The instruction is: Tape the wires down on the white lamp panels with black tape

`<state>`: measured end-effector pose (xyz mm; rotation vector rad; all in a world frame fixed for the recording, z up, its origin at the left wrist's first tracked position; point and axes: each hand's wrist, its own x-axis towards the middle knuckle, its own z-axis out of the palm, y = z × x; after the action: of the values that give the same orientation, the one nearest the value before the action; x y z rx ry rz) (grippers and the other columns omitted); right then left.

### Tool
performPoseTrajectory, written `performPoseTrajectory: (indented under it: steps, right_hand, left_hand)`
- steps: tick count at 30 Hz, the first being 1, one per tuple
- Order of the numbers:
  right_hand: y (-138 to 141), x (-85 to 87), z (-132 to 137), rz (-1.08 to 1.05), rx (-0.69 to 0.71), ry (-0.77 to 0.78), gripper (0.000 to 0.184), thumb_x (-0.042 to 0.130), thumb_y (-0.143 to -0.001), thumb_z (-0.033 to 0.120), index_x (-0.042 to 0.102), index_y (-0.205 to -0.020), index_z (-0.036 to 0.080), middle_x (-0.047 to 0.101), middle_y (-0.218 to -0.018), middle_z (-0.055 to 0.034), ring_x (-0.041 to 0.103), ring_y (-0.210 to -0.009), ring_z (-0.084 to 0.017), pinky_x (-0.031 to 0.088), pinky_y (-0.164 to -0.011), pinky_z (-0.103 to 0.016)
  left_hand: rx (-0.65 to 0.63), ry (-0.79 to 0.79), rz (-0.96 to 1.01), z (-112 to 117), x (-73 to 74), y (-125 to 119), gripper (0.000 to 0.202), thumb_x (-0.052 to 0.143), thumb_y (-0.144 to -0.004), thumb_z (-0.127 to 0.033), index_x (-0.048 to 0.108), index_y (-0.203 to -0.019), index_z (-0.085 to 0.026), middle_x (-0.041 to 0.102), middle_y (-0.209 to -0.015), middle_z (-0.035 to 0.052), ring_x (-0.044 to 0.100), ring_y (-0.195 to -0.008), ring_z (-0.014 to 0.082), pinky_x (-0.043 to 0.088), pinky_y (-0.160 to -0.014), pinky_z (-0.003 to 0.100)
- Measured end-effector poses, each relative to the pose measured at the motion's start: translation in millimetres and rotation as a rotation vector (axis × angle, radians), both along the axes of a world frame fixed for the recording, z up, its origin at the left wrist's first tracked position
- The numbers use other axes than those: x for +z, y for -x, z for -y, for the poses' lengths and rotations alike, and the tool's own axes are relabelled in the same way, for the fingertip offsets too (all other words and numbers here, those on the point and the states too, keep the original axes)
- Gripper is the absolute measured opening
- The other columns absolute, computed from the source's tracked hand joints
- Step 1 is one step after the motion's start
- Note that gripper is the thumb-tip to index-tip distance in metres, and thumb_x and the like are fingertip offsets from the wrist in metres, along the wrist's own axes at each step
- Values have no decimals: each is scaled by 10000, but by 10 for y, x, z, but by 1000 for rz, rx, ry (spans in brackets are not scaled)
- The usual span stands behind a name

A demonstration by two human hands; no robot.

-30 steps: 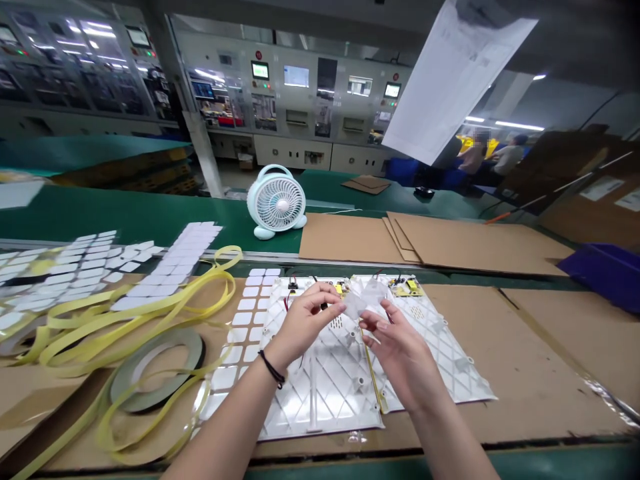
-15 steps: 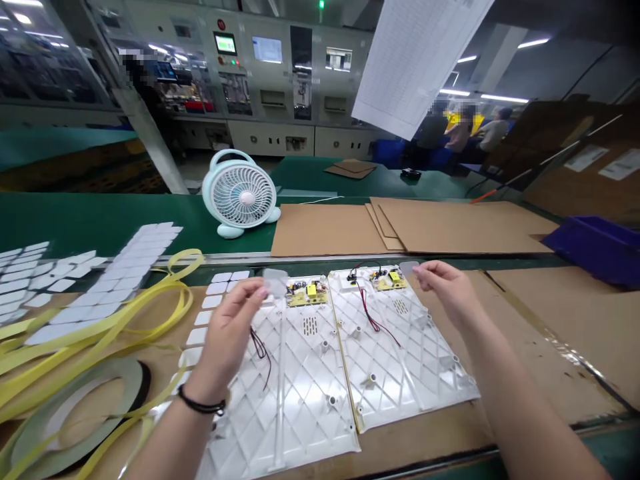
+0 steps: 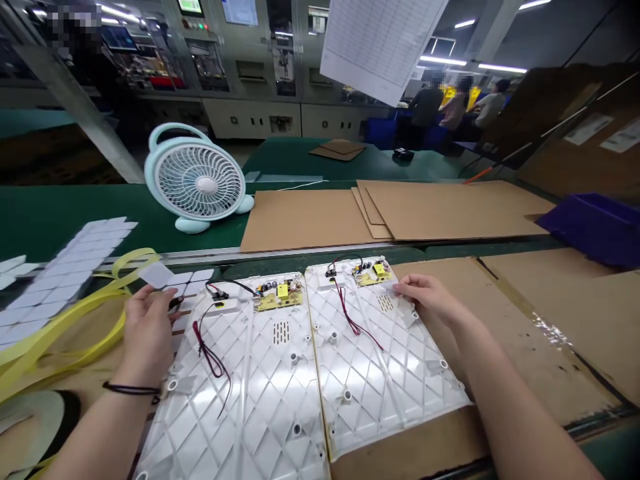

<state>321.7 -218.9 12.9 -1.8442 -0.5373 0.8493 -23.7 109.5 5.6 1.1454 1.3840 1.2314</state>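
My left hand [image 3: 150, 323] pinches a thin white square pad [image 3: 155, 275], raised beside the left panel's upper corner. A small dark thing shows by its fingertips, too unclear to name. At the right panel's upper right edge, my right hand [image 3: 427, 297] has thumb and fingers pressed together; the pale pad at its tips blends into the white surface. Two ribbed white plastic panels, a left panel [image 3: 265, 373] and a right panel [image 3: 373, 363], lie side by side. Each carries a yellow circuit board, the left board [image 3: 277, 293] and right board [image 3: 370, 274], and dark red wires.
More white pads [image 3: 65, 277] lie in rows at left. Yellow tape strips [image 3: 107, 313] and a tape roll [image 3: 63, 427] lie near them. A light-blue fan [image 3: 200, 180] and cardboard sheets [image 3: 450, 210] stand behind. A blue bin [image 3: 595, 227] sits at right; people work far back.
My left hand has moved left with its pad, away from the left circuit board. My right hand has come down to the right panel's edge. The camera view has shifted too.
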Motion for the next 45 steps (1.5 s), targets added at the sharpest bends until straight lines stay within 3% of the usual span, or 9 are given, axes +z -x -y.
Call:
performPoseTrajectory:
  steps: [3,12,29,45]
  right_hand:
    - [5,-38,-12,76,-3,36,348,735,-649,473,570,-613,169,506,-587,18,429,-513,-103,287,-479,-247]
    - [5,-135,-65,60,-8,28,344,737,-616,436,554,-504,168,500,-666,-9,440,-520,-110,302,-461,-264]
    - [45,-127,-74,11,-49,104,333,742,-596,448,575,-557,163,500,-586,-1,428,-447,-104,293,-371,-240]
    - [50,-217,-102,213,-54,202,267,702,-599,377,544,-537,171,517,-640,-12,450,-458,-105,332,-335,-218]
  left_hand:
    - [19,-34,-24,-70,-69,5,604,702,-670,-136,502,-1235,-211,554,-835,-54,535,-676,71,425,-545,167]
    - [6,-66,-98,-84,-103,-14,524,646,-705,-164,512,-1209,-212,583,-857,-46,535,-687,74,406,-548,154]
    - [-25,-87,-106,-123,-164,-6,489,658,-734,-191,516,-1201,-216,591,-860,-45,560,-770,99,404,-575,171]
    - [-43,-93,-107,-77,-132,-36,442,626,-760,-157,519,-1185,-213,585,-862,-49,561,-785,96,408,-592,179]
